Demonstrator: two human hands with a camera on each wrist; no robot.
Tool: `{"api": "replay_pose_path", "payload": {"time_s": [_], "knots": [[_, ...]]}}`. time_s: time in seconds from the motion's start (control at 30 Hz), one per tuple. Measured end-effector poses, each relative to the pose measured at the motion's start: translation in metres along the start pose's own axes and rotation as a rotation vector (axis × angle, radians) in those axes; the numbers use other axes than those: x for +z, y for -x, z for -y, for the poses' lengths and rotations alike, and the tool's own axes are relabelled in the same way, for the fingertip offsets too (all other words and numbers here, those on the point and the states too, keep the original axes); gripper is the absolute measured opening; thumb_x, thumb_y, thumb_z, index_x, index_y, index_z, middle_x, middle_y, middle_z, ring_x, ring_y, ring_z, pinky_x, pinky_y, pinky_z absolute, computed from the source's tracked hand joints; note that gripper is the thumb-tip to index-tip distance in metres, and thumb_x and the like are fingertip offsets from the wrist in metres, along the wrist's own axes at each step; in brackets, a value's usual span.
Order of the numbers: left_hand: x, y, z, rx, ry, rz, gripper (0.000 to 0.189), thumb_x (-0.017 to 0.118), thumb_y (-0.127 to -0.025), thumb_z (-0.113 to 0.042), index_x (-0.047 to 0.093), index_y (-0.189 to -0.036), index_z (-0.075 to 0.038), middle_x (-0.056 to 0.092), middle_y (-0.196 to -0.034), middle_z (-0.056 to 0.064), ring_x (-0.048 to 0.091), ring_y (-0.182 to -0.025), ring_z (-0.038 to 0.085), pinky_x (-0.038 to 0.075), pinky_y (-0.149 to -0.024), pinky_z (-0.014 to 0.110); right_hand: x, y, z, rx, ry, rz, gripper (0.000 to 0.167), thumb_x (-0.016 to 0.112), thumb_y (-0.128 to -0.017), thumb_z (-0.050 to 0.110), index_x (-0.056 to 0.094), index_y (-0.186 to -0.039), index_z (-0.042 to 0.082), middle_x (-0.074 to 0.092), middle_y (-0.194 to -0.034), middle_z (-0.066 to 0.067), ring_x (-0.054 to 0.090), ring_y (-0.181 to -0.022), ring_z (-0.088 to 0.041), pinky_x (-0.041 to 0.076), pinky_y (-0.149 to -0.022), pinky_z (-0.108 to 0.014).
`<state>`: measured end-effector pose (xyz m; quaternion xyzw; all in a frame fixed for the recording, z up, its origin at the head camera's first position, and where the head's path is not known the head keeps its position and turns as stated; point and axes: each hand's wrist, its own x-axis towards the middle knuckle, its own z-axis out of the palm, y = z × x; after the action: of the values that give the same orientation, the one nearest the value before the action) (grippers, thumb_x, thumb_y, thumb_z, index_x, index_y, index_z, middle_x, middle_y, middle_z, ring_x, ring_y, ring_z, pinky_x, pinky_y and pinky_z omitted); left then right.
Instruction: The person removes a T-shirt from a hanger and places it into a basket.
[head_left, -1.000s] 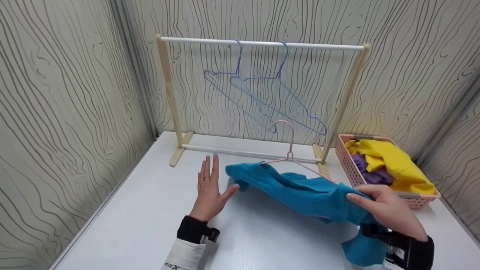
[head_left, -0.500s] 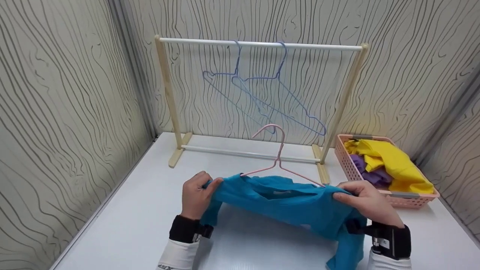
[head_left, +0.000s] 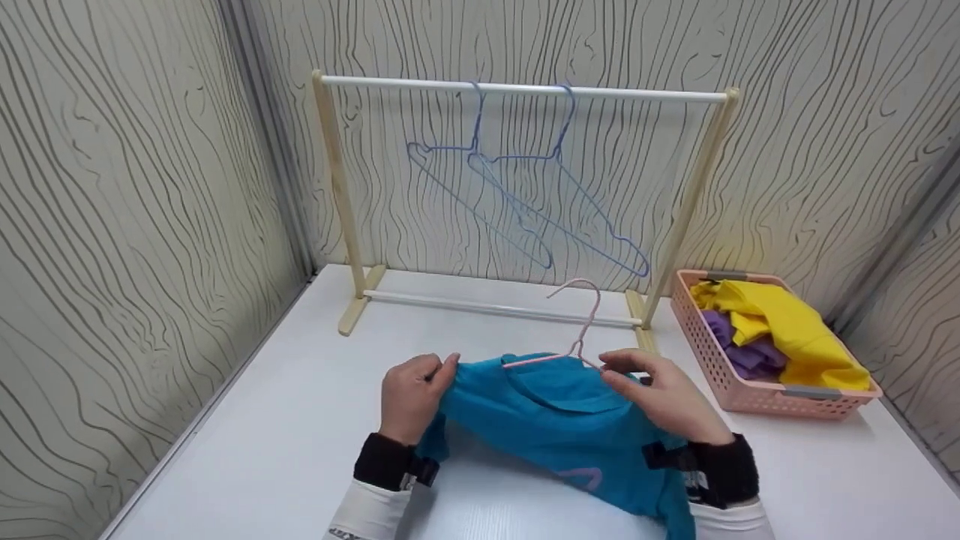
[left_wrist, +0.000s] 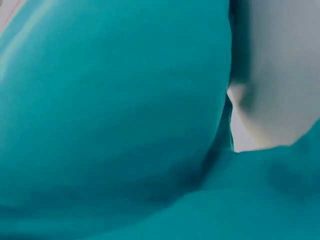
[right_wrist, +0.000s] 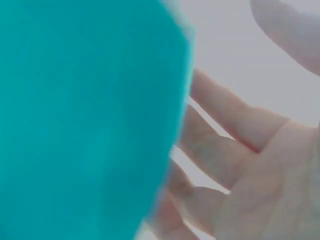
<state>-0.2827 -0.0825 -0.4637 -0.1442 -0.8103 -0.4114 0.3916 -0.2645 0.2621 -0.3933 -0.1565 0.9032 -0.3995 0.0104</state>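
A blue long-sleeved shirt (head_left: 555, 435) with a pink print near its lower front hangs between the hands over the white table. My left hand (head_left: 412, 397) grips the shirt at its left shoulder, thumb on top. A pink hanger (head_left: 579, 346) stands up out of the neck opening, its hook above the collar and its left arm crossing the neckline. Beside the hanger's right arm is my right hand (head_left: 667, 390), thumb and index finger apart around that arm's end. In the right wrist view, its fingers (right_wrist: 225, 110) spread out, partly hidden behind blue cloth.
Behind the shirt stands a wooden rack with a white rod (head_left: 637, 93). Two bluish-purple hangers (head_left: 475, 142) hang from the rod. At the right, a pink basket (head_left: 739, 397) holds yellow cloth (head_left: 802, 322) and purple cloth (head_left: 750, 356).
The left hand has come from open to gripping the shirt's left shoulder. The right hand has left the right shoulder and moved inward to the hanger. The hanger has tipped and sunk lower.
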Motion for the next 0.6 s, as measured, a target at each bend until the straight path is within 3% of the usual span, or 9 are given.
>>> {"api": "replay_pose_path", "payload": {"time_s": [0.07, 0.17, 0.27, 0.4, 0.6], "knots": [[0.004, 0.002, -0.002, 0.022, -0.009, 0.013, 0.051, 0.077, -0.091, -0.017, 0.041, -0.056, -0.012, 0.028, -0.055, -0.008, 0.029, -0.051, -0.002, 0.018, -0.053, 0.014, 0.014, -0.004, 0.009, -0.058, -0.092, 0.01, 0.041, 0.055, -0.107, 0.032, 0.061, -0.137, 0.004, 0.07, -0.125, -0.016, 0.065, -0.118, -0.029, 0.053, -0.105, -0.044], [0.008, 0.005, -0.003, 0.066, -0.008, 0.009, 0.05, 0.078, -0.09, -0.016, 0.042, -0.056, -0.013, 0.031, -0.053, -0.005, 0.032, -0.05, -0.001, 0.018, -0.053, 0.012, 0.031, -0.007, 0.018, -0.102, -0.221, -0.008, 0.033, 0.052, -0.109, 0.024, 0.064, -0.128, 0.0, 0.069, -0.102, -0.009, 0.064, -0.094, -0.016, 0.051, -0.085, -0.024], [0.011, 0.006, -0.004, 0.127, 0.004, -0.016, 0.05, 0.079, -0.088, -0.013, 0.04, -0.057, -0.012, 0.033, -0.053, -0.003, 0.032, -0.051, 0.0, 0.017, -0.054, 0.01, 0.039, -0.009, 0.019, -0.1, -0.286, -0.058, 0.028, 0.052, -0.109, 0.019, 0.068, -0.115, -0.003, 0.063, -0.086, 0.0, 0.051, -0.077, -0.01, 0.04, -0.071, -0.023], [0.012, 0.006, -0.003, 0.204, 0.019, -0.042, 0.05, 0.08, -0.086, -0.009, 0.039, -0.057, -0.012, 0.033, -0.054, -0.002, 0.028, -0.052, -0.002, 0.016, -0.055, 0.009, 0.038, -0.009, 0.017, -0.07, -0.28, -0.072, 0.028, 0.055, -0.107, 0.02, 0.069, -0.1, -0.003, 0.074, -0.091, -0.001, 0.053, -0.079, -0.01, 0.043, -0.077, -0.025], [0.01, 0.004, -0.001, 0.245, 0.078, -0.099, 0.05, 0.077, -0.084, -0.001, 0.037, -0.058, -0.011, 0.029, -0.056, 0.0, 0.024, -0.052, 0.0, 0.015, -0.052, 0.012, 0.026, -0.007, 0.015, -0.101, -0.231, -0.037, 0.029, 0.056, -0.107, 0.022, 0.069, -0.096, -0.001, 0.077, -0.102, -0.016, 0.064, -0.09, -0.008, 0.052, -0.088, -0.025]]}}
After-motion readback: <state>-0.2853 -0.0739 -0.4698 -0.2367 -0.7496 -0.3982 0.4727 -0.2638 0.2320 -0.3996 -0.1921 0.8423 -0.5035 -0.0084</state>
